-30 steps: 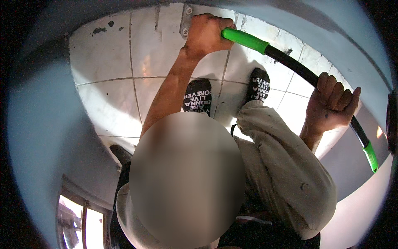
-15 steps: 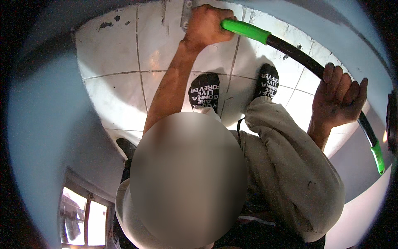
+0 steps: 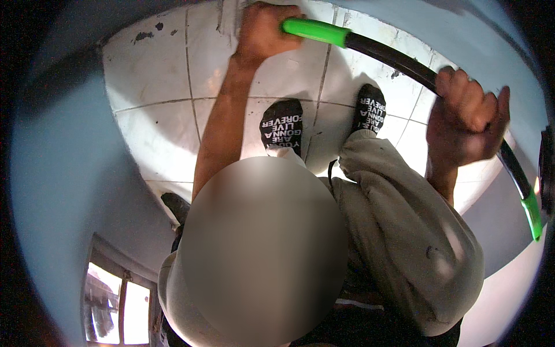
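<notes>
A long black pole (image 3: 393, 61) with bright green sleeves runs across the upper right; its curve may come from the lens. My left hand (image 3: 267, 32), at the top middle, is closed round the pole's left end, right beside one green sleeve (image 3: 315, 31). Farther along, my right hand (image 3: 471, 118) has its fingers wrapped over the black part, with one finger standing a little apart. Beyond it the pole continues down to the second green end (image 3: 531, 217). Next to my left hand shows a pale blurred piece (image 3: 229, 20); whether it joins the pole I cannot tell.
White floor tiles (image 3: 150, 139) with dark chips lie underfoot. My feet in black printed socks (image 3: 282, 124) stand below the pole. A blue-grey wall (image 3: 52, 173) curves round the left, with a bright window (image 3: 118, 303) at lower left. A dark object (image 3: 545, 168) is at the right edge.
My left hand has shifted left, pulling the near green sleeve along. My right hand has moved slightly left and up, while the pole's far green end sits a little farther right.
</notes>
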Action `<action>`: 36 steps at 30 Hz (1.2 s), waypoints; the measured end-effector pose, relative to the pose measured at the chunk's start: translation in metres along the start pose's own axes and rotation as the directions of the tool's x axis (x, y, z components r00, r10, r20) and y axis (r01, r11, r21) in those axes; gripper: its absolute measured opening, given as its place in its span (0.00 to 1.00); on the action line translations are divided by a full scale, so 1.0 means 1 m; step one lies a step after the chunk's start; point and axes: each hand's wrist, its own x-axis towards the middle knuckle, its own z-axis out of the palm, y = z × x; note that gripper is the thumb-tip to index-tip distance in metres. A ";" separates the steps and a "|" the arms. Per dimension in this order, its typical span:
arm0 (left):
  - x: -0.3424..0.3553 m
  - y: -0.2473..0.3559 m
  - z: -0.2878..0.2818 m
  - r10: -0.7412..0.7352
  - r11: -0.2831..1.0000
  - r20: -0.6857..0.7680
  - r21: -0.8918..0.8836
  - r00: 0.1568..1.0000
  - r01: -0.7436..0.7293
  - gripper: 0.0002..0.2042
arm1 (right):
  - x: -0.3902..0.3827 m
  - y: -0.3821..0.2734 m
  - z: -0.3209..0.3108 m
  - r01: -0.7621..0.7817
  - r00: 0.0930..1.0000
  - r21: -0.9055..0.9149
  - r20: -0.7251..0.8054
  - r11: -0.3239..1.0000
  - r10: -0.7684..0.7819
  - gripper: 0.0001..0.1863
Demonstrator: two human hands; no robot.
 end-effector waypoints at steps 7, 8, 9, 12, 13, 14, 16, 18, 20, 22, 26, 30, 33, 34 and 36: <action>0.006 0.005 0.003 0.033 0.994 0.009 -0.107 0.999 -0.032 0.16 | -0.005 -0.006 -0.004 -0.002 0.979 -0.164 -0.201 0.986 -0.031 0.28; 0.011 0.009 0.013 0.064 0.990 0.015 -0.127 0.998 -0.062 0.14 | -0.003 -0.014 -0.010 -0.024 0.984 -0.065 -0.176 0.998 0.013 0.28; 0.012 0.012 0.013 0.051 0.986 0.032 -0.160 0.998 -0.046 0.14 | -0.002 -0.021 -0.017 -0.048 0.987 0.045 -0.150 0.998 0.055 0.28; 0.008 0.011 0.009 0.006 0.991 0.018 -0.133 1.000 -0.003 0.15 | -0.001 -0.015 -0.004 -0.042 0.991 -0.030 -0.131 0.999 0.037 0.27; 0.008 0.007 0.006 -0.008 0.995 0.002 -0.102 1.000 0.008 0.15 | 0.002 -0.010 0.003 -0.023 0.991 -0.121 -0.133 0.992 0.007 0.27; 0.007 0.000 0.001 0.001 0.996 0.020 -0.085 1.000 0.000 0.16 | 0.006 -0.008 0.002 -0.030 0.996 -0.092 0.082 0.995 0.038 0.27; 0.003 -0.001 -0.010 -0.050 0.998 0.045 0.046 0.998 0.048 0.16 | 0.011 0.005 -0.001 -0.051 0.965 0.054 0.260 0.997 0.035 0.27; 0.003 0.000 -0.012 -0.067 0.998 0.105 -0.002 0.992 0.067 0.14 | -0.002 0.008 -0.012 -0.014 0.999 -0.065 -0.038 0.998 0.011 0.27; 0.007 0.006 0.001 -0.047 0.993 0.111 -0.102 0.993 0.059 0.11 | -0.015 0.004 -0.027 0.049 0.954 -0.351 -0.259 0.935 -0.147 0.07; 0.017 0.026 0.029 -0.008 0.972 0.060 -0.235 0.998 0.022 0.09 | -0.024 -0.010 -0.042 0.077 0.888 -0.615 -0.315 0.785 -0.334 0.08; 0.015 0.051 0.079 0.062 0.997 0.140 -0.062 0.988 -0.053 0.08 | -0.030 -0.065 -0.051 -0.016 0.899 0.016 -0.437 1.000 0.022 0.23; 0.029 0.076 0.117 0.115 0.980 0.152 -0.181 0.982 -0.087 0.07 | -0.032 -0.097 -0.068 0.032 0.923 -0.047 -0.383 0.998 -0.048 0.27; 0.030 0.077 0.123 0.124 0.979 0.121 -0.176 0.985 -0.102 0.07 | -0.034 -0.093 -0.080 0.023 0.941 -0.029 -0.338 0.999 -0.031 0.26; 0.028 0.074 0.118 0.112 0.989 0.144 -0.114 0.983 -0.096 0.07 | -0.033 -0.090 -0.081 0.020 0.930 -0.036 -0.365 0.999 -0.032 0.27; 0.024 0.067 0.103 0.084 0.996 0.176 -0.006 0.981 -0.084 0.08 | -0.029 -0.078 -0.063 0.011 0.908 -0.069 -0.416 0.998 -0.039 0.27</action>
